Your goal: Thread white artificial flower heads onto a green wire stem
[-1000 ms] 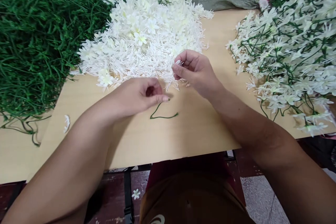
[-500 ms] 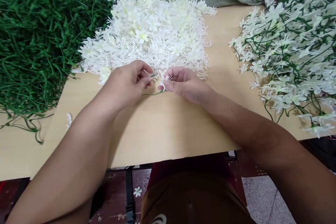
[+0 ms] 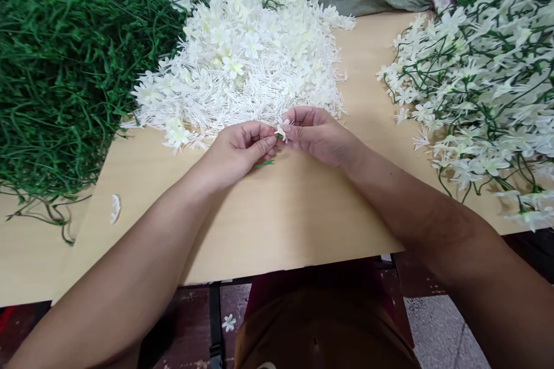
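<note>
Both hands meet over the table in front of a heap of white artificial flower pieces [image 3: 251,75]. My right hand [image 3: 322,135] pinches a small white artificial flower [image 3: 282,129] between thumb and fingers. My left hand [image 3: 246,153] is closed in a pinch on a green plastic stem [image 3: 265,163], at the underside of that flower. Part of the stem shows below the left fingers; the rest is hidden by them. Where stem and flower meet is mostly covered by the fingertips.
Green artificial stems [image 3: 82,75] are piled at the left. White flowers with stems attached [image 3: 480,92] fill the right side. A loose white piece [image 3: 115,209] lies on the wooden table [image 3: 303,213]. One white flower [image 3: 229,323] is below the table's front edge.
My left hand has moved right and slightly down, from apart to against the flower in my right hand. The right hand has shifted slightly right.
</note>
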Demonstrator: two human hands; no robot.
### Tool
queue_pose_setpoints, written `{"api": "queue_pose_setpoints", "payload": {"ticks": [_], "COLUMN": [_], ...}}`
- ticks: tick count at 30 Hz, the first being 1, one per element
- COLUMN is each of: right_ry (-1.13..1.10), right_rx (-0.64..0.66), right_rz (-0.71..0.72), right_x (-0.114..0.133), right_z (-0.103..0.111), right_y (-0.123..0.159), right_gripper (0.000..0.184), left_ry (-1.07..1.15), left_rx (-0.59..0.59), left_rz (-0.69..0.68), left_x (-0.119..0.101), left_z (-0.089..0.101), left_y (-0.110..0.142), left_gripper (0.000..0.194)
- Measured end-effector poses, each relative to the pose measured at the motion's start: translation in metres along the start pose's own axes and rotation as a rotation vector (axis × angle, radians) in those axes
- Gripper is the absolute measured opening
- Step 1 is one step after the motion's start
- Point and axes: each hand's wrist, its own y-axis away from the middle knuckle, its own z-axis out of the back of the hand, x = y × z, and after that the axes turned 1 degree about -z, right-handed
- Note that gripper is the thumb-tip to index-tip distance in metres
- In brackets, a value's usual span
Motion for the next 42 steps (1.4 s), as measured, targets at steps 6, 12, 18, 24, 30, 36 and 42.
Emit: {"api": "queue_pose_setpoints", "payload": {"ticks": [6, 12, 18, 24, 30, 36, 42], "right_ry": [-0.059, 0.005, 0.194, 0.386, 0.408, 0.422, 0.41], "right_rx": [-0.01, -0.016, -0.069, -0.094, -0.112, -0.1, -0.074], "right_rz": [-0.036, -0.026, 0.08, 0.171, 0.145, 0.094, 0.056], "right_x": [-0.0008, -0.0035, -0.0059, -0.0054, -0.0087, -0.0087, -0.0079], "right_z": [0.004, 0.0041, 0.0038, 0.0008, -0.001, 0.0012, 0.0036], "right_y": [0.0004, -0.0009, -0.0033, -0.0025, -0.0022, -0.0028, -0.0027], "right_gripper": [0.038, 0.042, 0.048, 0.048, 0.048, 0.049, 0.047], "left_ry": [0.023, 0.056, 0.094, 0.127, 0.119, 0.083, 0.091], "left_rx": [-0.044, -0.029, -0.036, -0.053, -0.02, -0.033, -0.013], "left_rz": [0.024, 0.041, 0.07, 0.067, 0.046, 0.053, 0.045], "left_x": [0.0035, 0.002, 0.0031, 0.0063, 0.0074, 0.008, 0.0087], "left_z": [0.0045, 0.0039, 0.0043, 0.0038, 0.0021, 0.0024, 0.0026], "left_y": [-0.0032, -0.0037, -0.0039, -0.0065, -0.0068, -0.0077, -0.0078], "left_gripper": [0.03, 0.03, 0.031, 0.03, 0.03, 0.029, 0.029]}}
